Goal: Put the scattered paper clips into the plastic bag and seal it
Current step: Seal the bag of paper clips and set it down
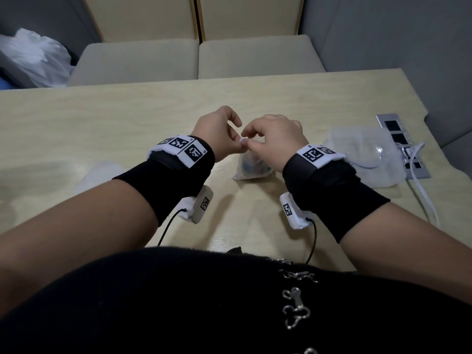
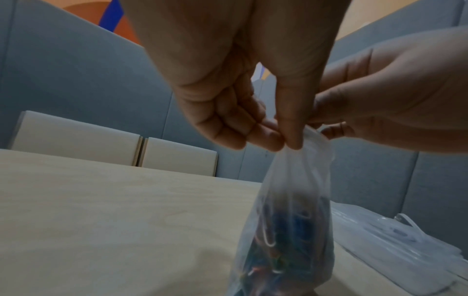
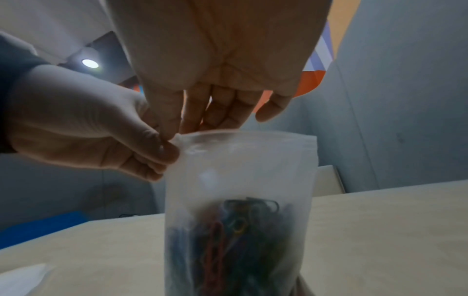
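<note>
A small clear plastic bag (image 1: 251,168) stands upright on the wooden table (image 1: 89,123), in the middle. Several coloured paper clips (image 3: 228,230) lie in its lower half. My left hand (image 1: 240,146) pinches the bag's top corner between thumb and fingers, as the left wrist view shows (image 2: 286,147). My right hand (image 1: 249,143) meets it at the same corner of the top strip (image 3: 248,138); its thumb and forefinger pinch there and the other fingers (image 3: 220,112) hang straight behind the strip. I cannot tell whether the strip is pressed together. No loose clips show on the table.
A heap of clear plastic bags (image 1: 365,154) lies right of my right wrist. Beyond it a socket panel (image 1: 401,144) sits in the table with a white cable (image 1: 421,198) running toward me. A pale sheet (image 1: 102,172) lies left. Two padded seats (image 1: 199,60) stand across the table.
</note>
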{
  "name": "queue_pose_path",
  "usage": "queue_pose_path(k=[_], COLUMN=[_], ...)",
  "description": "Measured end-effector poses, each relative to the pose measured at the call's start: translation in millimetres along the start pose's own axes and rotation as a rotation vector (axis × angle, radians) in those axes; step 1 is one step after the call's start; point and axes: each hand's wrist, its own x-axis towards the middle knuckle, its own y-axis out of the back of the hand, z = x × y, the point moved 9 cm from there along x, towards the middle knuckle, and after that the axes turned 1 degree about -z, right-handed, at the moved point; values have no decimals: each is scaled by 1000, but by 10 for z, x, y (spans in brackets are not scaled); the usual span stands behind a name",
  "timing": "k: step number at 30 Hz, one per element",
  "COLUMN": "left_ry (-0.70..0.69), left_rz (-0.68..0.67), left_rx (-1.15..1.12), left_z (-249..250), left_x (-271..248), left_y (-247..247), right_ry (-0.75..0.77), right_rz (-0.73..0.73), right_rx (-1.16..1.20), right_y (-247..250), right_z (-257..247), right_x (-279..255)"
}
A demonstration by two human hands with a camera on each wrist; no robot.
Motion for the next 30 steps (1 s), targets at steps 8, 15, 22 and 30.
queue_pose_path(k=[8,15,22,30], left_ry=[-51,-48,-19,-34], left_rz=[-18,-16,13,5], left_rx=[-33,-24,-13,-67], left_z=[-55,-142,-285,-294], left_x=[-58,-62,-64,-77], left_y=[61,119,223,150], right_ry=[199,153,38,-123], right_rz=[-21,-13,-8,-179], right_rx=[-243,-303,-322,124], right_y=[-18,12,82,-299], right_z=[-201,1,382,563], right_x=[36,28,-20,-80])
